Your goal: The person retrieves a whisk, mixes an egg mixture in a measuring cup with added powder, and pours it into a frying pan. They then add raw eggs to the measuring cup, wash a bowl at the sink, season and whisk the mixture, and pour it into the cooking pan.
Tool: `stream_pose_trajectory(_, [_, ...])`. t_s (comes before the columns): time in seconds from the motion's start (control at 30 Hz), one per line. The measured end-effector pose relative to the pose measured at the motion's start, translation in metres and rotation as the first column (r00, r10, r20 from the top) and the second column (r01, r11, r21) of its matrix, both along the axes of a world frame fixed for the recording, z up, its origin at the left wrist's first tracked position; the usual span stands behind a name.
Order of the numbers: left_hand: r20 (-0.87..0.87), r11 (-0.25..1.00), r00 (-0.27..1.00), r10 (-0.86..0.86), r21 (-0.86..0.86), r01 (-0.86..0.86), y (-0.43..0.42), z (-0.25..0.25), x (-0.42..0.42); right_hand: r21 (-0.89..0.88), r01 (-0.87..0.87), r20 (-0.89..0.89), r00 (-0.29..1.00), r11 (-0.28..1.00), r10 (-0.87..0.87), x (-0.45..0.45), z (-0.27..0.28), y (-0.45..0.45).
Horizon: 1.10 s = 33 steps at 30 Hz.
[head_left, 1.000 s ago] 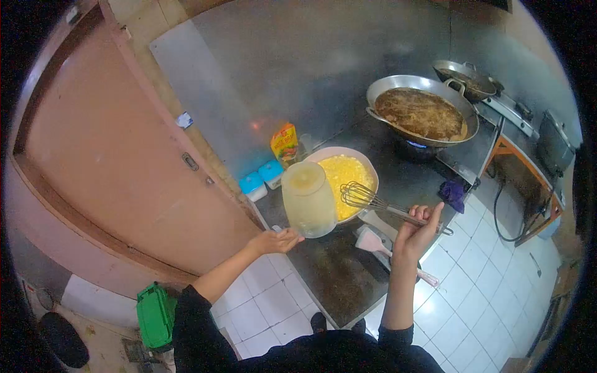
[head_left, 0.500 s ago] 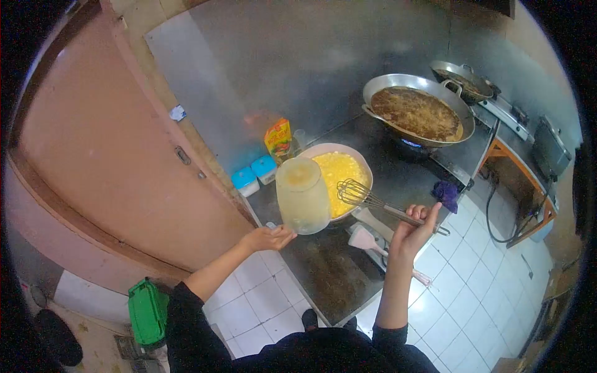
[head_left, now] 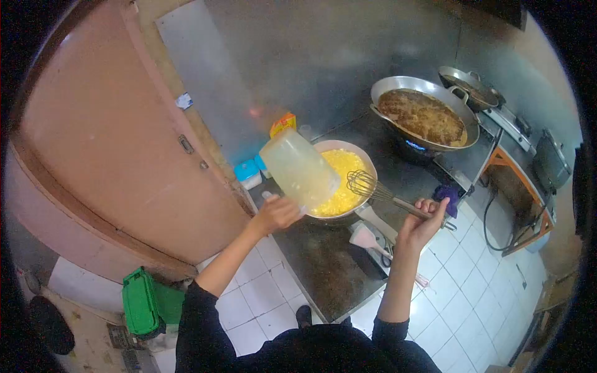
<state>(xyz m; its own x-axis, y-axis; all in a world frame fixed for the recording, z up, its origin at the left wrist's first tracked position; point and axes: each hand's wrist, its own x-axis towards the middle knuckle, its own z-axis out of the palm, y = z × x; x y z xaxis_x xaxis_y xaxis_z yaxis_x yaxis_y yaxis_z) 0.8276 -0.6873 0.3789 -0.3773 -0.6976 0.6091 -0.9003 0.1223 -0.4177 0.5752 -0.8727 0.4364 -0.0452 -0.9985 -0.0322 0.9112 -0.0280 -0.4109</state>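
My left hand (head_left: 278, 214) is closed on the handle of a translucent plastic jug (head_left: 300, 169), which is tilted over the left part of a pan (head_left: 371, 166). Yellow, lumpy food (head_left: 342, 202) covers the inside of the pan. In my right hand (head_left: 423, 227) is a metal whisk (head_left: 388, 196), its wires over the right side of the pan. The jug hides part of the pan and its contents. Just below the pan's pale handle (head_left: 377, 224), a pink spatula (head_left: 364, 237) lies across a stove part.
A large wok (head_left: 423, 115) of bubbling brown liquid sits over a blue flame at the back right, with another wok (head_left: 469, 87) beyond. Blue-lidded tubs (head_left: 248, 174) and a yellow packet (head_left: 283, 124) stand by the wall. A purple cloth (head_left: 446, 198) lies at the counter's right edge.
The jug has tipped further, its base now up to the left and its other end lower over the pan. My left hand has turned with it. The whisk remains held over the pan.
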Motion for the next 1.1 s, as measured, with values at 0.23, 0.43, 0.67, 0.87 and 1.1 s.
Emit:
stream_pose_trajectory(0.23, [-0.512,0.92,0.849,0.131,-0.256,-0.297,-0.013,0.032,-0.004,-0.069,0.034,0.035,0.999,0.997,-0.031,0.006,-0.004,-0.003])
stream_pose_trajectory(0.43, [-0.858,0.804,0.511,0.054,-0.266,-0.532,0.003,0.012,0.016,-0.079,0.019,-0.117,0.993,0.997,-0.028,0.043,-0.018,-0.011])
stream_pose_trajectory(0.67, [-0.947,0.724,0.001,-0.321,-0.246,-0.645,0.047,-0.002,0.002,-0.456,-0.165,0.014,0.981,0.874,0.193,0.059,0.071,0.037])
stream_pose_trajectory(0.87, [-0.843,0.719,-0.192,-0.503,-0.285,-0.634,0.075,-0.03,-0.047,-0.493,-0.481,-0.459,0.852,0.725,0.253,0.084,0.064,0.113])
stream_pose_trajectory(1.1, [-0.804,0.801,-0.478,-0.355,0.003,-0.599,0.101,-0.12,-0.141,-0.158,-0.926,-0.976,0.199,0.343,0.089,0.102,-0.015,0.152])
